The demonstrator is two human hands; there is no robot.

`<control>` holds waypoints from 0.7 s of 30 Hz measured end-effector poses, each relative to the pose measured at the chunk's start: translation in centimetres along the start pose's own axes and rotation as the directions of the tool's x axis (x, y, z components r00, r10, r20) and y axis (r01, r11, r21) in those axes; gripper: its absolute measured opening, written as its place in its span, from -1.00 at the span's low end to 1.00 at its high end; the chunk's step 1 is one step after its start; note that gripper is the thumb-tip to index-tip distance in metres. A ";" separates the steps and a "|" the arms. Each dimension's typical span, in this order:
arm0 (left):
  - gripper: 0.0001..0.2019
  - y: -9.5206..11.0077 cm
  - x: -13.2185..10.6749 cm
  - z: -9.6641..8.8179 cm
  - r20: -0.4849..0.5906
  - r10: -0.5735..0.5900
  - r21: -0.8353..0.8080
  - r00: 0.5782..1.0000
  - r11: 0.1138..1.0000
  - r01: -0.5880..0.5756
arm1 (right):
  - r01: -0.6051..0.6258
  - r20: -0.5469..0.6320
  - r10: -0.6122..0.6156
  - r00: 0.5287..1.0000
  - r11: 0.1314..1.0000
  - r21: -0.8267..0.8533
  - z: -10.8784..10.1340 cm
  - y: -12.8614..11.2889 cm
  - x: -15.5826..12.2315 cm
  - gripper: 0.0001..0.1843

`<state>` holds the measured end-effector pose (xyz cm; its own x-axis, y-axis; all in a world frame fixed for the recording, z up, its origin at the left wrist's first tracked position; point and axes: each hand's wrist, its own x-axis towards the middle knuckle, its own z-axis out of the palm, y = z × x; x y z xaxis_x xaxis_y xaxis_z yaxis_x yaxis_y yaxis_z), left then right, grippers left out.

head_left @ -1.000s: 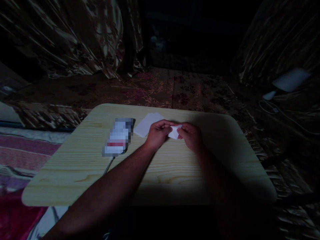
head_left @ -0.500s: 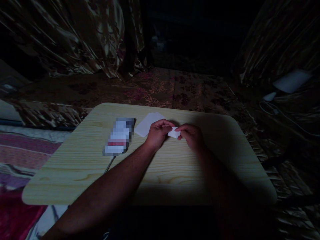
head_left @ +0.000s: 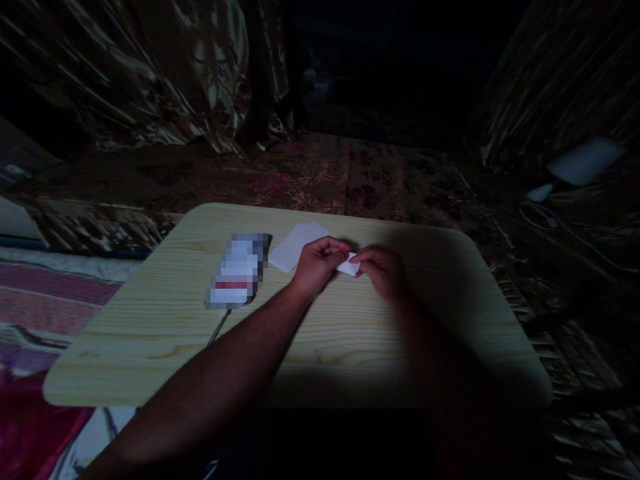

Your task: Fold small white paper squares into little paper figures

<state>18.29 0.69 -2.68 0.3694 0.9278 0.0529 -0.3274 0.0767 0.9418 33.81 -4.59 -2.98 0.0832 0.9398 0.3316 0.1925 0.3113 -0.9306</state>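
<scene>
Between my two hands is a small piece of folded white paper, held just over the wooden table. My left hand pinches its left side, thumb on top. At its right side, my right hand is closed with thumb and fingertips on the paper. My fingers cover much of the paper, so its full shape is hidden. Behind my left hand lie several sheets of white paper, loosely stacked and fanned.
The light wooden table has rounded corners. A blurred-out phone-like device lies on its left part, with a cable running toward me. A white lamp stands at the right. Patterned curtains hang behind.
Both hands keep their grip on the paper and have barely moved. My left thumb has shifted slightly to the right along it. The sheets and the device stay in place.
</scene>
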 end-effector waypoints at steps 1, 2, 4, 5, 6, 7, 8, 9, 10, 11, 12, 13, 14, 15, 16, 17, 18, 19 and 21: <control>-0.79 0.0 0.0 0.0 -0.005 -0.002 0.002 1.000 1.000 0.002 | 0.013 0.002 -0.013 1.000 1.000 -0.001 0.0 -0.1 0.0 -0.79; -0.79 0.0 0.0 0.0 -0.010 -0.003 0.005 1.000 1.000 0.004 | 0.027 0.003 -0.027 1.000 1.000 0.001 0.0 -0.2 0.0 -0.78; -0.80 -0.1 0.1 -0.1 -0.018 -0.005 0.011 1.000 1.000 0.005 | 0.051 0.006 -0.051 0.999 0.999 0.006 0.1 -0.4 0.1 -0.77; -0.81 -0.1 0.1 -0.1 -0.022 -0.005 0.017 1.000 1.000 0.006 | 0.061 0.011 -0.061 0.998 0.998 0.007 0.1 -0.5 0.1 -0.77; -0.81 -0.1 0.1 -0.1 -0.025 -0.006 0.023 1.000 1.000 0.006 | 0.066 0.018 -0.066 0.998 0.998 0.006 0.1 -0.6 0.1 -0.77; -0.81 -0.1 0.1 -0.1 -0.028 -0.004 0.028 1.000 1.000 0.005 | 0.062 0.024 -0.062 0.998 0.998 0.005 0.1 -0.6 0.1 -0.78; -0.81 -0.2 0.1 -0.1 -0.032 0.000 0.031 0.999 1.000 0.001 | 0.047 0.028 -0.047 0.999 0.999 0.009 0.2 -0.6 0.0 -0.79; -0.81 -0.2 0.1 -0.1 -0.039 0.006 0.031 0.999 0.999 -0.005 | 0.021 0.029 -0.021 0.999 1.000 0.023 0.2 -0.6 0.0 -0.80; -0.80 -0.3 0.1 -0.1 -0.048 0.013 0.031 0.999 0.999 -0.012 | -0.010 0.022 0.009 1.000 0.999 0.048 0.3 -0.6 0.0 -0.79; -0.80 -0.3 0.1 -0.1 -0.060 0.020 0.032 0.998 0.999 -0.018 | -0.043 0.006 0.042 0.999 0.996 0.078 0.3 -0.6 0.0 -0.77; -0.80 -0.3 0.2 -0.2 -0.073 0.027 0.034 0.997 0.999 -0.024 | -0.074 -0.015 0.077 0.997 0.991 0.110 0.4 -0.6 0.0 -0.74; -0.80 -0.4 0.2 -0.2 -0.086 0.032 0.039 0.996 0.999 -0.029 | -0.105 -0.035 0.111 0.993 0.984 0.141 0.4 -0.6 0.0 -0.72; -0.79 -0.4 0.2 -0.2 -0.097 0.037 0.045 0.995 0.998 -0.033 | -0.136 -0.049 0.145 0.988 0.978 0.161 0.5 -0.6 0.0 -0.73; -0.80 -0.4 0.3 -0.2 -0.107 0.042 0.051 0.993 0.998 -0.036 | -0.169 -0.060 0.181 0.982 0.971 0.167 0.5 -0.6 0.0 -0.76; -0.80 -0.3 0.3 -0.2 -0.115 0.046 0.058 0.992 0.998 -0.039 | -0.205 -0.066 0.218 0.974 0.965 0.161 0.5 -0.6 0.1 -0.79; -0.81 -0.3 0.3 -0.2 -0.123 0.050 0.062 0.991 0.997 -0.043 | -0.240 -0.068 0.252 0.965 0.960 0.147 0.5 -0.6 0.1 -0.81; -0.81 -0.2 0.3 -0.1 -0.130 0.056 0.068 0.990 0.997 -0.047 | -0.268 -0.071 0.279 0.958 0.955 0.130 0.6 -0.6 0.2 -0.81; -0.82 -0.1 0.2 -0.1 -0.135 0.061 0.076 0.989 0.996 -0.051 | -0.288 -0.078 0.298 0.951 0.951 0.115 0.6 -0.6 0.2 -0.80; -0.82 0.0 0.2 0.1 -0.142 0.070 0.095 0.987 0.994 -0.057 | -0.316 -0.093 0.326 0.941 0.943 0.106 0.7 -0.6 0.3 -0.79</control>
<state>18.39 0.82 -2.61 0.2182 0.9733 0.0714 -0.2639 -0.0116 0.9645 33.05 -4.43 -2.44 0.2320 0.9724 0.0230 0.0520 0.0112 -0.9986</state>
